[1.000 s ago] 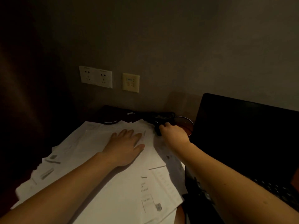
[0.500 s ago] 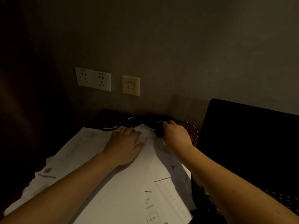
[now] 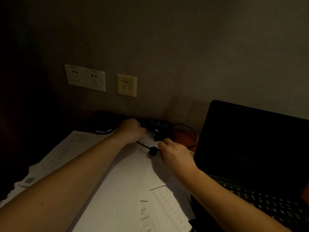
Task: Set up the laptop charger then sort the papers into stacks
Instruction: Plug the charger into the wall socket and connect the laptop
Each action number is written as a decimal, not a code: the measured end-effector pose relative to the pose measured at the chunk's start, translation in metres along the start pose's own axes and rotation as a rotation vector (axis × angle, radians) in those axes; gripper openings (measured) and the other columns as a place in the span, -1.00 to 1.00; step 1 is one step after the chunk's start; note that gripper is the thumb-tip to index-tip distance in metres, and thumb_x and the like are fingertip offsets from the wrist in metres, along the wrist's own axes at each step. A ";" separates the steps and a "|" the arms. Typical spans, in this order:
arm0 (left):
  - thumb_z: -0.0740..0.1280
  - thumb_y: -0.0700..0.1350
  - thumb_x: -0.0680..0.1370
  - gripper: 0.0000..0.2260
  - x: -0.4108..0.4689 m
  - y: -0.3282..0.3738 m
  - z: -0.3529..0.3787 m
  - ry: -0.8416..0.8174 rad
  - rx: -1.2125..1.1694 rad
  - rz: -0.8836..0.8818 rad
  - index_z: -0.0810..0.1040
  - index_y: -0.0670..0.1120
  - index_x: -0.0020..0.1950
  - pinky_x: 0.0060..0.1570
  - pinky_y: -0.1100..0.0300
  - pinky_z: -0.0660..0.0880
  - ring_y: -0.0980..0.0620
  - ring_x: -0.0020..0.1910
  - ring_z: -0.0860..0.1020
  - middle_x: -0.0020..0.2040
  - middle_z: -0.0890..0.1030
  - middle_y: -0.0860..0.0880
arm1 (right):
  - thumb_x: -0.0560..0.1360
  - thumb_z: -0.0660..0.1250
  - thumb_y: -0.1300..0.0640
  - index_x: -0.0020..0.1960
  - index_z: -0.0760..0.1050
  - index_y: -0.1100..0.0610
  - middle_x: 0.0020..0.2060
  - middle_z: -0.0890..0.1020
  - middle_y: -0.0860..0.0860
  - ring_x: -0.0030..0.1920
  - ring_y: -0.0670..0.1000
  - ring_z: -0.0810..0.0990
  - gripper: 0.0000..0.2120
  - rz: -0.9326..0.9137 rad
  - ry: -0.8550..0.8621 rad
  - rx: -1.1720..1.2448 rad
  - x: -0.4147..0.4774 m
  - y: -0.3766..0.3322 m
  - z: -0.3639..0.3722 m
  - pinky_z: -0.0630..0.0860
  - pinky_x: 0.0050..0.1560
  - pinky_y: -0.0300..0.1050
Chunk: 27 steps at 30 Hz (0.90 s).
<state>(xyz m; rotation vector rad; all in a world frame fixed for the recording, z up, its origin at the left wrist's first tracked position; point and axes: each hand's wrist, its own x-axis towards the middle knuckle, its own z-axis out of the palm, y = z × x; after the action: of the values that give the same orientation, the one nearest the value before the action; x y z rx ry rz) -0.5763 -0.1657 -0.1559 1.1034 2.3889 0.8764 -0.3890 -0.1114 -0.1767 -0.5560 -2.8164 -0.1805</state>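
Found a round glass dish (image 3: 197,137) between right grip (image 3: 173,154) and open laptop (image 3: 250,148), reddish inside; contents too dim to name. Could barely read the dark block (image 3: 160,123) by the wall. Lost the laptop's right side past the frame edge. Saw right grip pinching the charger cable (image 3: 143,145) just beside its black bead (image 3: 153,151), above the spread papers (image 3: 127,190). Saw left grip (image 3: 132,131) curled at the cable's other end; could not tell whether closed on it.

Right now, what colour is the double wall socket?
The socket is white, head view.
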 end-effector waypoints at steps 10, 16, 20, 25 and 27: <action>0.33 -0.04 0.60 -0.86 -0.026 -0.024 -0.019 0.049 -0.074 0.106 0.66 -0.05 -0.01 -0.22 0.23 0.41 0.08 -0.11 0.55 -0.08 0.62 0.02 | 0.63 0.19 0.25 0.26 0.56 0.19 0.13 0.58 0.13 0.12 0.15 0.54 -0.73 0.261 0.195 0.298 0.026 0.009 -0.033 0.49 0.05 -0.01; 0.32 -0.01 0.58 -0.76 -0.039 -0.048 -0.029 0.105 0.132 -0.001 0.50 -0.06 -0.26 -0.30 0.16 0.38 0.01 -0.23 0.53 -0.25 0.54 -0.03 | 0.59 0.26 0.23 0.13 0.52 0.28 0.00 0.57 0.17 0.03 0.20 0.60 -0.84 0.615 -0.149 0.460 0.048 0.030 -0.009 0.46 -0.11 -0.05; 0.32 0.03 0.58 -0.80 -0.043 -0.054 -0.029 0.091 0.280 -0.022 0.57 -0.10 -0.09 -0.26 0.15 0.47 0.02 -0.21 0.55 -0.15 0.60 -0.04 | 0.58 0.32 0.18 0.22 0.53 0.24 0.15 0.62 0.20 0.08 0.20 0.62 -0.75 0.686 -0.180 0.521 0.054 0.037 0.006 0.58 0.01 0.00; 0.34 -0.03 0.59 -0.59 -0.039 -0.062 -0.026 0.059 0.291 0.083 0.40 0.00 0.43 0.07 0.15 0.48 -0.06 0.21 0.51 0.31 0.50 -0.07 | 0.55 0.40 0.14 0.19 0.59 0.13 0.07 0.66 0.11 0.00 0.14 0.64 -0.77 0.612 -0.153 0.438 0.054 0.028 0.016 0.62 -0.08 0.04; 0.30 -0.06 0.61 -0.61 -0.038 -0.063 -0.021 0.131 0.275 0.153 0.41 0.01 0.43 0.10 0.09 0.48 -0.08 0.21 0.48 0.30 0.46 -0.09 | 0.55 0.40 0.11 0.20 0.57 0.10 0.09 0.64 0.09 0.05 0.14 0.61 -0.77 0.584 -0.102 0.364 0.052 0.025 0.017 0.59 -0.10 0.01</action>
<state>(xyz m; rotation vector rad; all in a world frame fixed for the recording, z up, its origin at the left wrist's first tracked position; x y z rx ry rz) -0.5988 -0.2347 -0.1798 1.3870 2.6194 0.7003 -0.4296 -0.0668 -0.1764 -1.2724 -2.5469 0.4714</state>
